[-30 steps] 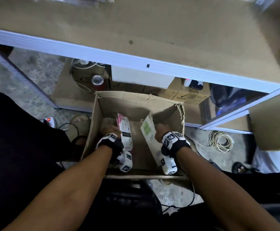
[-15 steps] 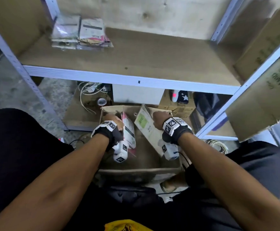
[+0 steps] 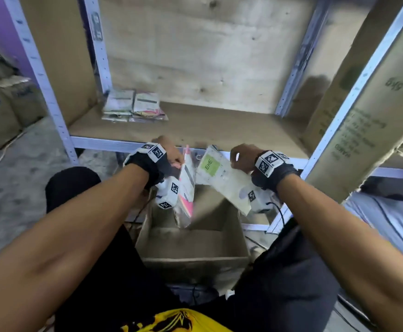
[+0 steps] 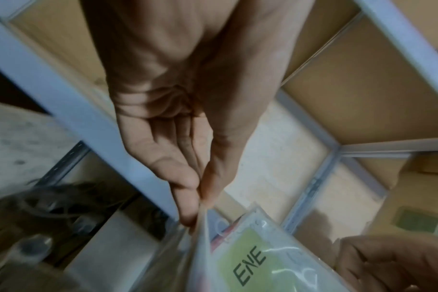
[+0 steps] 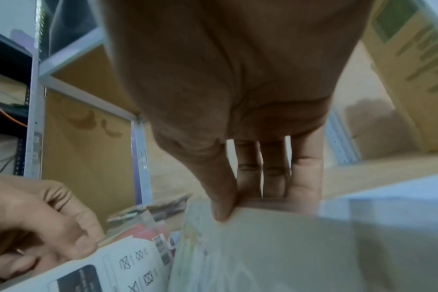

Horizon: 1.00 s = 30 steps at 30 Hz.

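Note:
My left hand [image 3: 171, 155] pinches the top edge of a pink-and-white flat packet [image 3: 186, 185] between thumb and fingers [image 4: 188, 199]. My right hand [image 3: 242, 156] pinches a clear packet with a green label reading ENE [image 3: 222, 178], thumb [image 5: 220, 201] on its upper edge. Both packets hang in the air above an open cardboard box [image 3: 193, 262] on the floor, just in front of the shelf edge [image 3: 100, 143]. The pink packet's printed back [image 5: 128, 264] shows in the right wrist view, the green label [image 4: 253, 262] in the left wrist view.
A metal rack holds a wooden shelf board [image 3: 219, 125]. A small stack of similar packets [image 3: 133, 106] lies at its back left. A tall cardboard box [image 3: 353, 121] leans at the right. More boxes [image 3: 1, 111] stand on the floor at left. Cables lie under the shelf.
Both hands have lifted their packets up out of the cardboard box to the level of the shelf edge. The view has tilted up, showing the shelf.

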Each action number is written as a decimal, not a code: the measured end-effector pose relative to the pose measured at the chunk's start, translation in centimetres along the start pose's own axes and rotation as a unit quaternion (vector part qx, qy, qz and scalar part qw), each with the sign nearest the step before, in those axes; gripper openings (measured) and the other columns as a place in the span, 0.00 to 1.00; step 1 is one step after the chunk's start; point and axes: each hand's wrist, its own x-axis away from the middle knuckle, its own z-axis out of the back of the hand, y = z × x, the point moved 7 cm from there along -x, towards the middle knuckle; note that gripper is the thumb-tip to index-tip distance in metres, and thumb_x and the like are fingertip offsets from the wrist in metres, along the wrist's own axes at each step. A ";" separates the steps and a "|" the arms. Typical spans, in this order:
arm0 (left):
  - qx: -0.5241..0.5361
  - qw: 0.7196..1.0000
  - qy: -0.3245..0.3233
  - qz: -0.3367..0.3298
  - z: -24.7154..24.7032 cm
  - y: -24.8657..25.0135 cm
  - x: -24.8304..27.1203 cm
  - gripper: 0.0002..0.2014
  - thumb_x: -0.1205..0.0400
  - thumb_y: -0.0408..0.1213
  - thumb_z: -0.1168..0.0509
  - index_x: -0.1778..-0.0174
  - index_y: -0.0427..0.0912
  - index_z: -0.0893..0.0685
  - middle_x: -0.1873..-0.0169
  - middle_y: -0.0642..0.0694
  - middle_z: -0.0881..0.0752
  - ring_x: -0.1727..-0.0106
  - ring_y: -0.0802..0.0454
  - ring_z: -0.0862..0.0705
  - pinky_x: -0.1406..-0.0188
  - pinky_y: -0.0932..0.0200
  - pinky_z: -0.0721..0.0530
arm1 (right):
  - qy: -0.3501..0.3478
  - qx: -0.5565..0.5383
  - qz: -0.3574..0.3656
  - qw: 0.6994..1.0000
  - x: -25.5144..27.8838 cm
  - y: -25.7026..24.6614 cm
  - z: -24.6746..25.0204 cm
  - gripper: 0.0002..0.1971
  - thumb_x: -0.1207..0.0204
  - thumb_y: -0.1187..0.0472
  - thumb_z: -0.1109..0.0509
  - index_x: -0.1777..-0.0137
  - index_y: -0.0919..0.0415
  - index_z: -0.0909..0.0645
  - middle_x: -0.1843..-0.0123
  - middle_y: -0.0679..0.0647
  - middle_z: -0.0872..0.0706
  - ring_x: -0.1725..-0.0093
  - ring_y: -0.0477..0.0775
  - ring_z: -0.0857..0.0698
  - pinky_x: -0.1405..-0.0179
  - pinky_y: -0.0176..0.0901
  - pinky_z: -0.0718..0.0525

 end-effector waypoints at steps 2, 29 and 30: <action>0.015 1.000 0.002 -0.022 1.7 2.7 0.7 0.09 0.21 0.26 0.29 0.66 0.36 0.20 0.69 0.45 0.16 0.69 0.53 0.17 0.65 0.62 0.15 | 0.017 -0.012 0.000 1.000 0.6 0.3 3.0 0.09 0.24 0.59 0.29 0.47 0.61 0.13 0.46 0.59 0.11 0.48 0.62 0.13 0.54 0.41 0.21; 0.069 0.996 0.051 -0.014 18.6 7.7 -15.7 0.16 0.10 0.30 0.46 0.64 0.43 0.27 0.71 0.47 0.28 0.74 0.56 0.31 0.79 0.69 0.35 | 0.151 -0.469 -0.036 0.869 -19.1 1.2 10.7 0.07 0.21 0.61 0.26 0.58 0.61 0.19 0.66 0.54 0.17 0.67 0.54 0.18 0.67 0.44 0.14; 0.060 0.997 0.035 -0.016 19.2 7.0 -16.9 0.16 0.09 0.31 0.48 0.64 0.44 0.27 0.71 0.47 0.31 0.76 0.57 0.33 0.79 0.68 0.38 | 0.143 -0.496 -0.036 0.856 -20.4 0.7 10.4 0.07 0.21 0.62 0.26 0.60 0.60 0.19 0.67 0.54 0.18 0.68 0.52 0.20 0.68 0.42 0.16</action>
